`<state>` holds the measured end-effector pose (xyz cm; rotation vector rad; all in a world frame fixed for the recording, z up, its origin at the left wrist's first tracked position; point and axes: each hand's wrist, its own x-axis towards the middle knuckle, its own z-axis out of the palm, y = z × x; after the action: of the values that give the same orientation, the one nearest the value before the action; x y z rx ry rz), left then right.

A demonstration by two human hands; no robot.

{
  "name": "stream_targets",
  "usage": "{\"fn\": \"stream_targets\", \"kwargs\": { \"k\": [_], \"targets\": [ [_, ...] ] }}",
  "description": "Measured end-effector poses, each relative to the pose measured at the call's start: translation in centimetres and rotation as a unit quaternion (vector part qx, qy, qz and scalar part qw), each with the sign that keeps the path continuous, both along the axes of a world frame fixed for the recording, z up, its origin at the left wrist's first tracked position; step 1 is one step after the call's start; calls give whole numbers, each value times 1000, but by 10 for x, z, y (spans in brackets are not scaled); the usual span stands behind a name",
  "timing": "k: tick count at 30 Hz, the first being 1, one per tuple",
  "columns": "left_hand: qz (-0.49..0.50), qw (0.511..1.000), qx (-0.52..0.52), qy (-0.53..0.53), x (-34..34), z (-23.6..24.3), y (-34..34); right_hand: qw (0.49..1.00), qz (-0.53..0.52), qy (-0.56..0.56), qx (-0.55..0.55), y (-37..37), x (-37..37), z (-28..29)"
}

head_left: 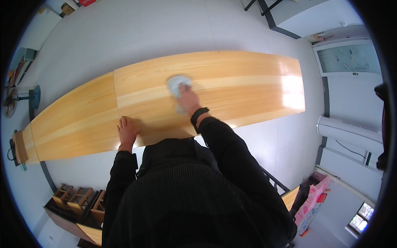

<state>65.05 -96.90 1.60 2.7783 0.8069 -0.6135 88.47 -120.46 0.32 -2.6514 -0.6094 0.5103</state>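
Note:
A long, glossy wooden table [231,66] stretches across in front of me, with panel seams across its left part. My right hand [188,98], slightly blurred, is closed on a pale grey-blue cloth [175,82] and presses it against the tabletop near the middle. Some of the cloth sticks out below the palm; the rest is hidden under the fingers. A dark band circles my right wrist. At the table's near edge, by a seam, my left hand [127,131] rests on the wood, fingers laid out and holding nothing.
Brown wooden stools [79,199] sit on a dark table at lower left. A standing fan [29,97] is beyond the table's left end, where a brown box [20,146] also sits. On the right stand a white upright unit [345,131] and a glass-fronted cabinet [349,59].

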Motion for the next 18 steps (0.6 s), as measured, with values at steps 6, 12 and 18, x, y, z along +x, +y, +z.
{"fn": "stream_targets", "kwargs": {
  "k": [6, 12, 18],
  "targets": [
    [28, 998, -54, -20, -5, -5, 4, 983, 162, 29, 81, -20, -40, 29],
    [-14, 998, -57, -32, -4, 6, -1, 992, -104, -33, -57, -110, 53, 20],
    [-51, 997, -32, -55, -4, 5, 3, 940, -338, -27, -39, -79, 131, 11]
  ]
}}
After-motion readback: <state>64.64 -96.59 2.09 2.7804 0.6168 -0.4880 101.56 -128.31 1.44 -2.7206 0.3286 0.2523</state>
